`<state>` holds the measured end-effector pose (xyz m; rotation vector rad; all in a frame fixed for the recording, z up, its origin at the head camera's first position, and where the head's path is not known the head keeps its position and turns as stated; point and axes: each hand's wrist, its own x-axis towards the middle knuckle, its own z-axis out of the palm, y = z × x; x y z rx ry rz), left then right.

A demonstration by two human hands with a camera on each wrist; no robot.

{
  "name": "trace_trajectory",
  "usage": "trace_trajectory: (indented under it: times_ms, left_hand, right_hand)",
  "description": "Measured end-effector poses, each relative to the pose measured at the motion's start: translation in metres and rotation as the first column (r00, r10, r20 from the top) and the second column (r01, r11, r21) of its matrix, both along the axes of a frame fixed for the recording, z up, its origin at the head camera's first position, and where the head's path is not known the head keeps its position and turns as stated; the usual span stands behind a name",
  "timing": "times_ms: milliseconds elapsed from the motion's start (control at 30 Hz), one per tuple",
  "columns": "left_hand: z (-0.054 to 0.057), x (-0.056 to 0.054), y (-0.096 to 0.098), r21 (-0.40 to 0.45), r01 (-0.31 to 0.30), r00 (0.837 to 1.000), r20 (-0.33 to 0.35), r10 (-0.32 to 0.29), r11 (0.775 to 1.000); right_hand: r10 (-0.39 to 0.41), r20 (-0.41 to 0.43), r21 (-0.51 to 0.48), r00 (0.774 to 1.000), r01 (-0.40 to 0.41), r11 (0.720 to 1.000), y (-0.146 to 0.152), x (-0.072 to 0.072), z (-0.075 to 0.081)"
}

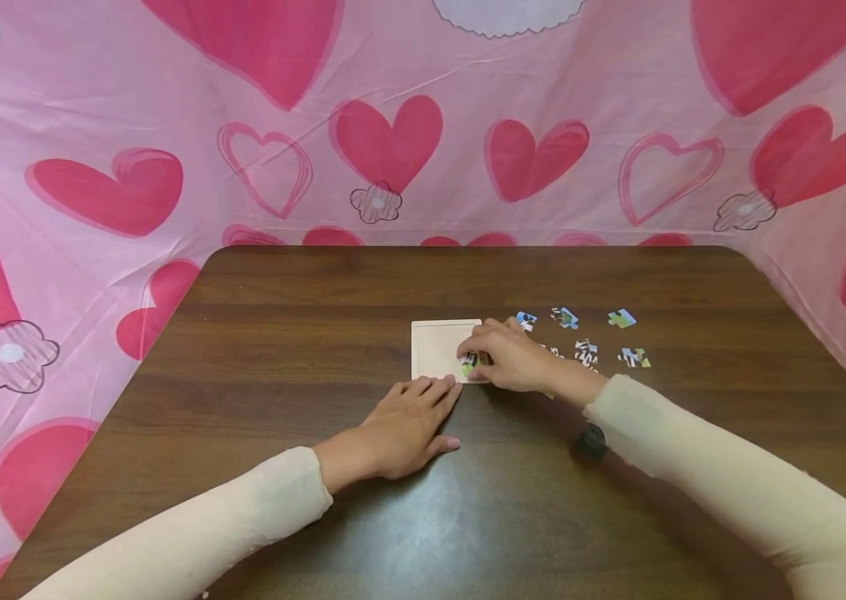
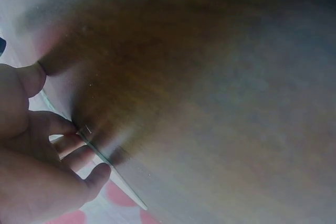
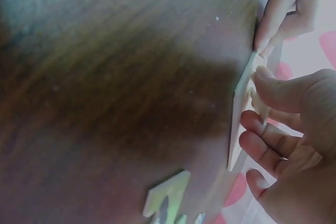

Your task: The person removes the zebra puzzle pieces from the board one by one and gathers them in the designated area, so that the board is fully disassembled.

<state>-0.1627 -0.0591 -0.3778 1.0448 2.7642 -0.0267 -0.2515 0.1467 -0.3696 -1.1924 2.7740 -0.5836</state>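
A shallow, light wooden puzzle tray [image 1: 433, 342] lies on the table, its bare base showing on the left. My right hand [image 1: 511, 357] is over the tray's right part and pinches a puzzle piece [image 1: 467, 365] with green and black-and-white print. In the right wrist view, thumb and fingertips of the right hand [image 3: 294, 129] hold this piece close over the tray [image 3: 237, 124]. My left hand [image 1: 409, 423] lies palm down, its fairly straight fingers at the tray's near edge and its thumb spread out. The left wrist view has these fingertips along the tray edge [image 2: 123, 184].
Several loose puzzle pieces lie right of the tray, among them a blue-green piece [image 1: 622, 318] and another piece [image 1: 634, 358] nearer me. Some are partly hidden behind the right hand. The brown table [image 1: 302, 333] ends at a pink heart-patterned cloth [image 1: 460, 75].
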Motion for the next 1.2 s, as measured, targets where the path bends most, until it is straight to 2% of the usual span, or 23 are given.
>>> trace_trajectory:
  times_ms: [167,367,600,767,900,1067,1200]
  left_hand:
    - [0.000,0.000,0.000,-0.009,-0.005,1.000,0.003,0.005,1.000]
    - [0.000,0.000,0.001,-0.003,-0.007,1.000,0.011,0.007,1.000]
    - [0.000,0.000,0.001,-0.003,-0.006,1.000,0.016,0.006,1.000]
    - [0.001,-0.001,-0.001,-0.007,-0.007,1.000,0.024,0.007,1.000]
    - [0.000,-0.002,-0.004,-0.006,-0.012,0.999,0.034,0.013,1.000]
    - [-0.001,-0.001,-0.006,0.007,-0.014,0.999,0.038,0.014,1.000]
    - [-0.001,0.000,-0.007,0.006,-0.013,0.999,0.036,0.013,1.000]
  right_hand:
    - [0.013,-0.023,0.040,1.000,-0.012,0.999,0.002,-0.002,0.002]
    - [-0.002,-0.038,-0.034,0.999,0.001,0.999,0.023,-0.003,0.010]
    - [-0.071,-0.022,-0.105,0.997,0.069,0.992,0.089,0.006,0.014]
    - [-0.145,-0.064,-0.123,0.987,0.136,0.983,0.135,0.018,0.012]
    - [-0.166,-0.089,-0.093,0.982,0.157,0.983,0.157,0.024,0.010]
    - [-0.201,-0.031,-0.014,0.979,0.201,0.980,0.169,0.029,0.007]
    - [-0.217,-0.032,0.045,0.976,0.218,0.975,0.175,0.031,0.002]
